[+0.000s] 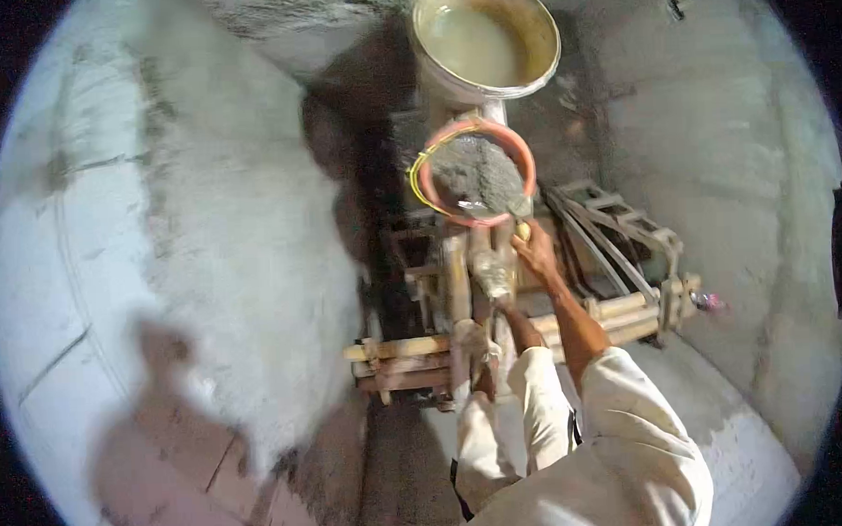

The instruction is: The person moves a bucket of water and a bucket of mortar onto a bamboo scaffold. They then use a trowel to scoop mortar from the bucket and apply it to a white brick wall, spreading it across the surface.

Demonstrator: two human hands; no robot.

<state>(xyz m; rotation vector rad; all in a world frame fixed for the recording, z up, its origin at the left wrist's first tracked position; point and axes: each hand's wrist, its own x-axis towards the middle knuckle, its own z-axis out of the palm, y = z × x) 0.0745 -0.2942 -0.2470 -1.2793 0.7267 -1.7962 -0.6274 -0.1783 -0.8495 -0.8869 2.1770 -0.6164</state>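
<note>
My right hand is closed around the yellowish handle of a trowel at the near right rim of a reddish basin. Its blade seems to lie at the wet mortar, mostly hard to make out. Grey mortar fills much of the basin, and a yellow loop of cord or wire runs around its left side. My left hand is not in view.
Beyond the basin stands a large bucket of cloudy water. My feet are on narrow planks of a scaffold. Wooden poles cross below, and a metal frame stands at the right. Plastered walls rise on both sides.
</note>
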